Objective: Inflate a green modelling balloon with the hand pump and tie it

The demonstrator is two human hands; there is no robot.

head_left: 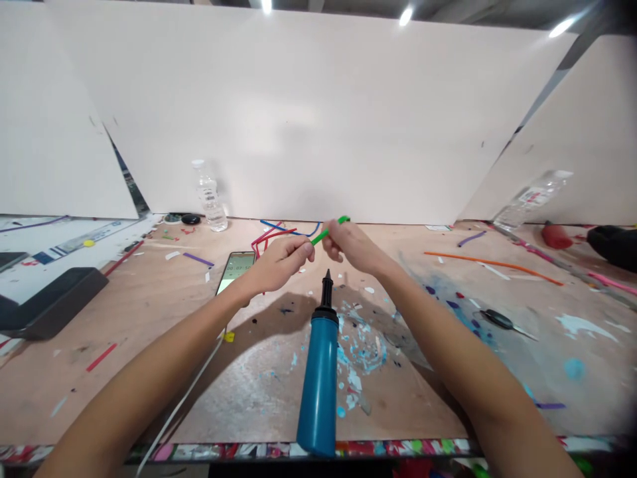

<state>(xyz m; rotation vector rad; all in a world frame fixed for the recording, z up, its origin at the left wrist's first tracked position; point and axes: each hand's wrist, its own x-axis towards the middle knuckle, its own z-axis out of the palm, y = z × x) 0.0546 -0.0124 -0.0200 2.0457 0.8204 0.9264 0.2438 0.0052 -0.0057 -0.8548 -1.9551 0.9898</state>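
A thin green strip [321, 236], perhaps a long balloon, is stretched between my hands above the table. My left hand [283, 261] pinches its lower left end. My right hand [351, 244] has its fingers closed around the other part, and a green bit sticks out above them. Just below my hands stands a blue hand pump [318, 385] with a black nozzle [327, 289] pointing away from me; neither hand touches it. Part of a phone [236, 267] with a lit screen shows behind my left hand.
Red and blue strips [273, 234] lie behind my hands. A bottle [210, 196] stands back left; another [535, 199] leans back right. Scissors [502, 322] and an orange strip [492, 263] are at right, a black tray [54, 302] at left. A white cable [186, 392] runs front left.
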